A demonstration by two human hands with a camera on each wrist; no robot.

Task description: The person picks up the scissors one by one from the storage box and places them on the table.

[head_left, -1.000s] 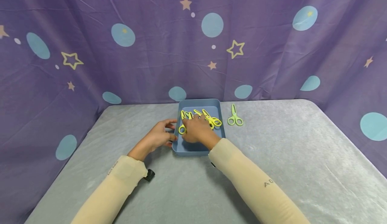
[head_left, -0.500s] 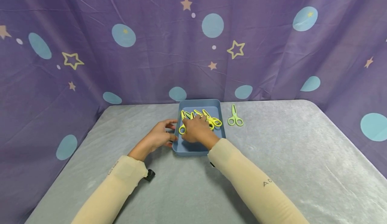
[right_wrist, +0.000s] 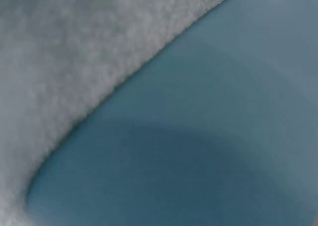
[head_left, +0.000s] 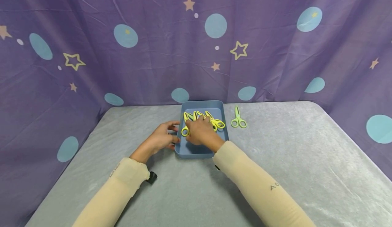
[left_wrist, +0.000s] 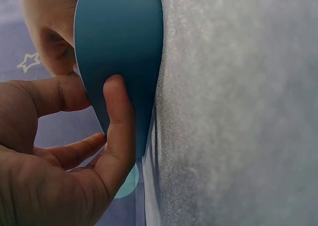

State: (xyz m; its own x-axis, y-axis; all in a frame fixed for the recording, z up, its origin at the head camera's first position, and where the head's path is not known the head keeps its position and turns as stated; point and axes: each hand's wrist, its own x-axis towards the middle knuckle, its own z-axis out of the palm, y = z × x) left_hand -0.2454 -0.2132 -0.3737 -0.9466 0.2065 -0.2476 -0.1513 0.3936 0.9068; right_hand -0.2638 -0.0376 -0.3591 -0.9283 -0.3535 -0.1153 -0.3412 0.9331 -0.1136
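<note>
A blue rectangular tray (head_left: 202, 156) sits on the cloth-covered table and holds several pairs of scissors with yellow handles and blade covers. My left hand (head_left: 160, 136) is at the tray's left side, fingers spread and touching its wall; the left wrist view shows fingertips (left_wrist: 117, 89) against the outer wall. My right hand (head_left: 200, 131) reaches down into the tray over the scissors, its fingertips hidden beneath it. Yellow scissors (head_left: 185, 130) lie left of it, more yellow scissors (head_left: 219, 123) to its right, and blades stick out beyond it. I cannot tell whether its fingers grip a pair.
Right of the tray, light green scissors (head_left: 238, 120) lie on the grey cloth (head_left: 291, 152), blades pointing away. A purple curtain (head_left: 168, 67) with stars and dots hangs behind the table and along both sides. The right wrist view shows only the tray's wall (right_wrist: 198, 136) and cloth.
A yellow scissors blade in front of the right hand has shifted slightly right and shows more clearly. The right hand has barely moved; the left hand and tray stay put.
</note>
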